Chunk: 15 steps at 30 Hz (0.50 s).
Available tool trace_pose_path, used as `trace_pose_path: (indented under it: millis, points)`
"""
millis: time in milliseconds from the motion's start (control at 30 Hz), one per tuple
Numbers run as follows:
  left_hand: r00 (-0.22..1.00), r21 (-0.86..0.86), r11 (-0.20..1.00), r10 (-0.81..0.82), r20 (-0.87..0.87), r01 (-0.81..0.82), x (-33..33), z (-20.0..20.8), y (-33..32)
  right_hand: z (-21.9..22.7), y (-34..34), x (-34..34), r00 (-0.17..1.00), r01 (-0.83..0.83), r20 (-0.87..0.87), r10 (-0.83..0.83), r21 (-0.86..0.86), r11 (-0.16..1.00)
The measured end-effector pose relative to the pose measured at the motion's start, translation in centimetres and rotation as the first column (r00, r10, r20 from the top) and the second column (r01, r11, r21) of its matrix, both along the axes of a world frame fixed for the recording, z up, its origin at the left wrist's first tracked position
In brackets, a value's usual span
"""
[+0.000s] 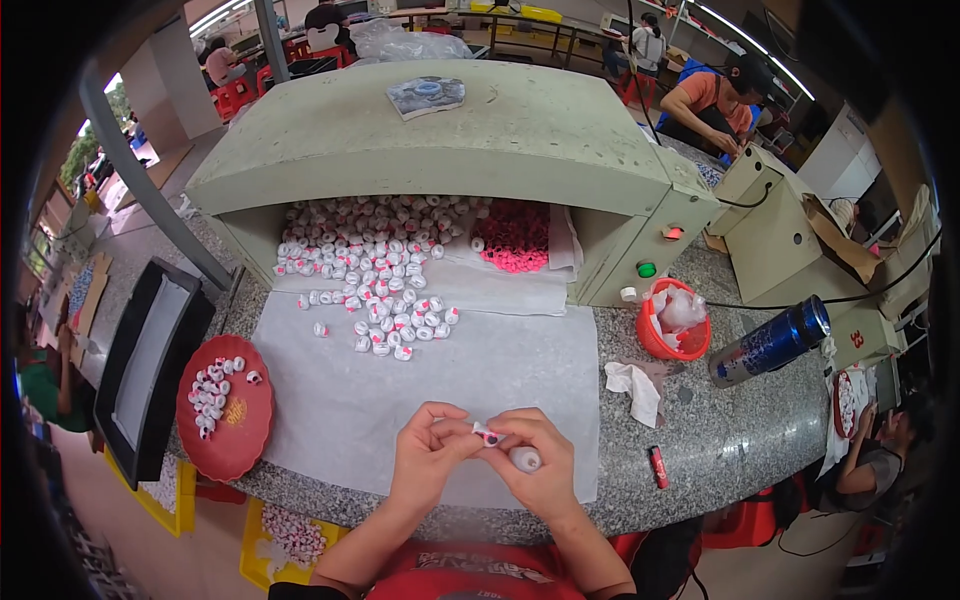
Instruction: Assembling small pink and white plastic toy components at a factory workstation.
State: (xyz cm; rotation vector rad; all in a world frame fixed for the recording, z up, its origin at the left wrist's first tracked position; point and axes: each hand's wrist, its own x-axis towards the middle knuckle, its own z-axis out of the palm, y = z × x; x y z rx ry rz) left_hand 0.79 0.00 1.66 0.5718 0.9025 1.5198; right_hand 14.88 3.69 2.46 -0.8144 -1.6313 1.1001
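Observation:
Over the white paper sheet (320,400), my left hand (428,448) pinches a small white piece with pink and dark marks (487,434). My right hand (542,462) meets it from the other side, its fingertips close to the piece. Tucked in that right hand is a small whitish squeeze bottle (525,459); its tip is hard to make out. Many similar small white pieces with pink parts (385,265) lie heaped farther back, spilling out onto the sheet. A reddish scalloped plate (228,455) on the left carries more of them.
A beige metal box oven (440,140) stands behind, with bright pink pieces (515,240) inside. On the right are a red basket (672,350), a crumpled tissue (632,390), a blue tumbler (770,340) and a small red tube (657,467). A black tray (125,400) leans left. Other people work nearby.

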Motion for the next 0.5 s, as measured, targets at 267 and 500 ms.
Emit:
trace_pose_path:
  millis: [267, 500]
  points:
    - [0.852, 0.186, 0.971, -0.034, -0.523, 0.153, -0.5, 2.1, -1.3, -0.2, 1.0, 1.6, 0.93, -0.341, -0.24, 0.28, -0.272, 0.9]
    - [0.81, 0.198, 0.973, 0.023, -0.586, 0.115, -0.3, 1.2, -1.8, 0.1, 0.3, 1.2, 0.937, -0.329, -0.267, 0.226, -0.456, 0.827]
